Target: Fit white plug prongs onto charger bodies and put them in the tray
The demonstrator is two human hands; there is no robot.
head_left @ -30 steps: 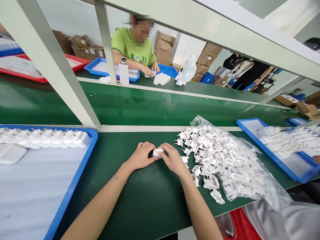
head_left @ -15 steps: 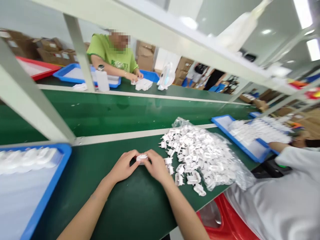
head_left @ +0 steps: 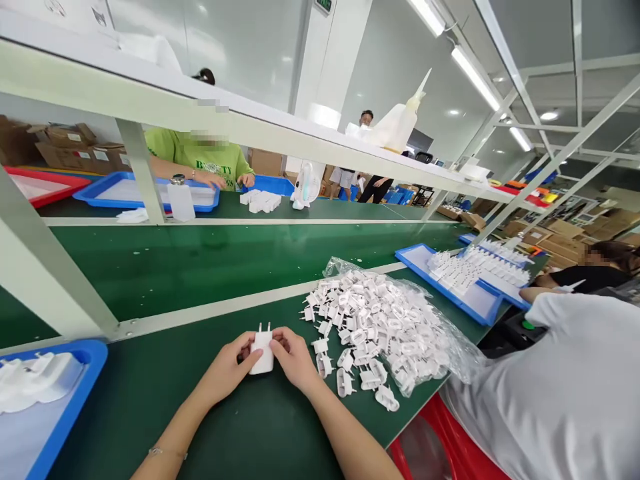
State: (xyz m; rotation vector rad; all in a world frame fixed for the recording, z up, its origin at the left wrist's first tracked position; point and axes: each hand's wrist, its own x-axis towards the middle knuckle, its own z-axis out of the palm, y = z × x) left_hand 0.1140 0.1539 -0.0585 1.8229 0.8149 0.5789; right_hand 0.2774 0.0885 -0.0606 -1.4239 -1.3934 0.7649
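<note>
Between my two hands a white two-pin plug adapter is held upright, with its metal pins pointing away from me. My left hand grips it from the left, thumb on its face. On the other side my right hand pinches its right edge with thumb and fingers. Just right of my right hand lies a large pile of white plug housings, loose at the near side and partly on a clear plastic bag. The green tabletop is under my hands.
A blue tray with white parts stands at left. Another blue tray with rows of white parts lies at right, near a person in a grey shirt. A shelf post rises at left. A person in green sits opposite.
The plug adapter has turned in my hands, so its broad face and two pins now show. My head view has tilted up, bringing more of the shelf and ceiling into sight.
</note>
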